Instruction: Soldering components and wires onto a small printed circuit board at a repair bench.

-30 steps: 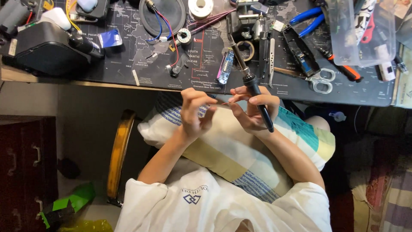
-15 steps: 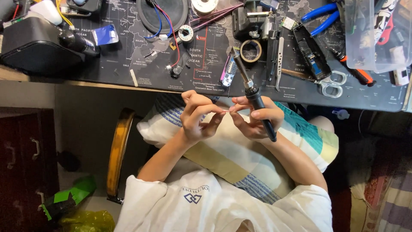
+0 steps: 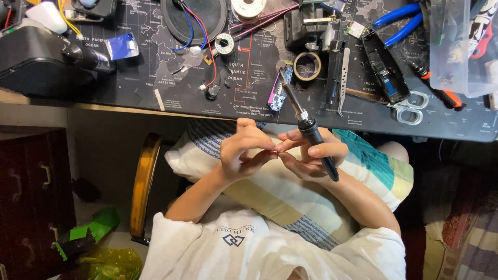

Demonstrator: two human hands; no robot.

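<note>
The right hand (image 3: 311, 155) grips a soldering iron (image 3: 308, 129), tip pointing to 11 o'clock. The left hand (image 3: 241, 153) fingertips pinch something too small to tell.

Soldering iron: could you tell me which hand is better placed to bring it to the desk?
Right: the right hand already grips the soldering iron, its tip over the desk edge.
</note>
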